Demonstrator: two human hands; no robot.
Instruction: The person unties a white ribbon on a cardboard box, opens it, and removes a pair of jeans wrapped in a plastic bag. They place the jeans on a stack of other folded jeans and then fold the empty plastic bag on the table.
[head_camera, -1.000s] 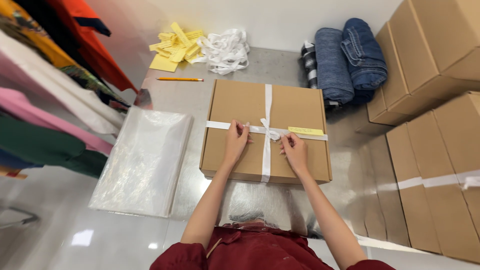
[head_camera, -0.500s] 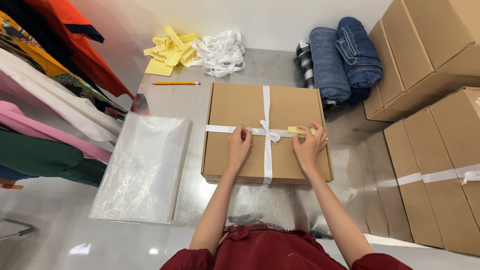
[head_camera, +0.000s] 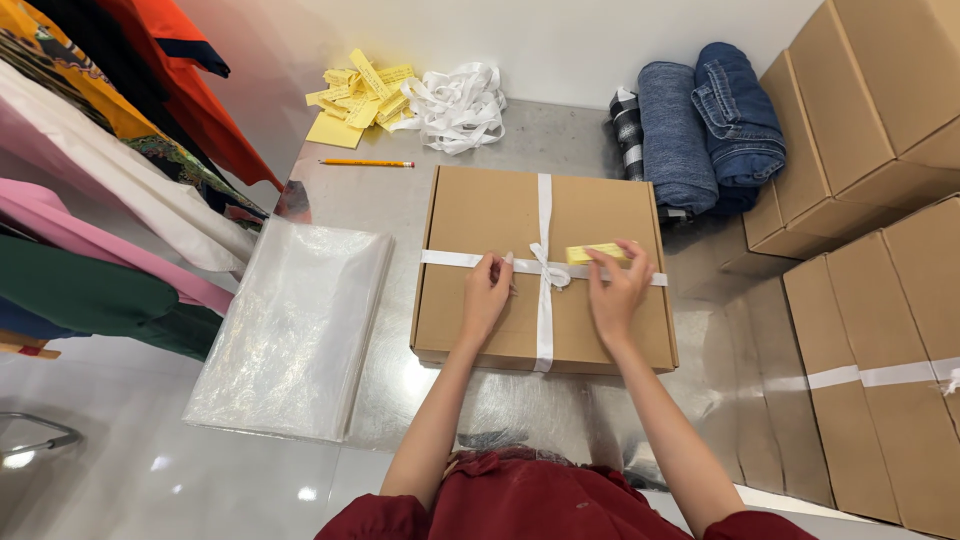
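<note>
I see a dull metal tabletop (head_camera: 400, 200) set against a plain white wall (head_camera: 600, 40) along its far edge. At the left edge clothes (head_camera: 110, 210) hang in a row. Below them a glossy pale floor (head_camera: 120, 470) shows bright glints of overhead light.

Bright, even light; sharp (glare on tabletop (head_camera: 330, 185)).
</note>
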